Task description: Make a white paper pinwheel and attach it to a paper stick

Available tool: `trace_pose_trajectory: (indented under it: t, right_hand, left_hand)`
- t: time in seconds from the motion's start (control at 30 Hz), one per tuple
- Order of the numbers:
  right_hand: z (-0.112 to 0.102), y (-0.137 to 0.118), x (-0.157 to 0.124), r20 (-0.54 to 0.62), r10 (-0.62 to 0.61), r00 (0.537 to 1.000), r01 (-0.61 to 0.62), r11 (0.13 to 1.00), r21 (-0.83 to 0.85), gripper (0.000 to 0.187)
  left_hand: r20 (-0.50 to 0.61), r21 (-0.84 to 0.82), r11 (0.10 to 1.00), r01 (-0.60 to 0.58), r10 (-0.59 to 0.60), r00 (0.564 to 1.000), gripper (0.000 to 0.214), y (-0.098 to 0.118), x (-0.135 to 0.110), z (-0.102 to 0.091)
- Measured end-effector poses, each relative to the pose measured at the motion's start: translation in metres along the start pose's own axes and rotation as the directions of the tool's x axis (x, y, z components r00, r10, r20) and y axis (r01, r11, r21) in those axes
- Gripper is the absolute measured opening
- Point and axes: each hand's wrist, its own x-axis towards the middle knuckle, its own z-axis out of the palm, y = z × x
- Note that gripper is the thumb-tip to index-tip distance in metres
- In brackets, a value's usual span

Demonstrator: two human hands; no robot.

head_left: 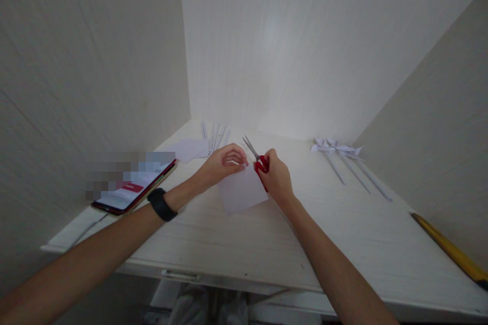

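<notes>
A square sheet of white paper (244, 193) hangs just over the desk, pinched near its top by the thumb and fingers of my left hand (231, 159). Red-handled scissors (261, 163) are gripped in my right hand (277, 175), close to the right of the paper. Their metal blades point up and to the left, away from the sheet, and look almost closed. My right fingers hide part of the handles. A dark band is around my left wrist.
On the left, a phone (133, 188) leans near the wall. Behind my left hand lie paper sheets (188, 149) and several thin paper strips or sticks (216, 134). Paper pinwheels on sticks (335, 148) rest at right. A yellow-handled tool (450, 246) lies along the right edge.
</notes>
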Motion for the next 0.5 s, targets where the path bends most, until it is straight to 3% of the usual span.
trace_pose_trajectory:
  t: [0.5]
  right_hand:
    - [0.0021, 0.0005, -0.0003, 0.024, -0.018, 1.0, 0.019, 1.0, -0.022, 0.019]
  left_hand:
    - [0.013, 0.011, 1.0, -0.022, 0.022, 1.0, 0.021, 0.0037, -0.001, 0.0011]
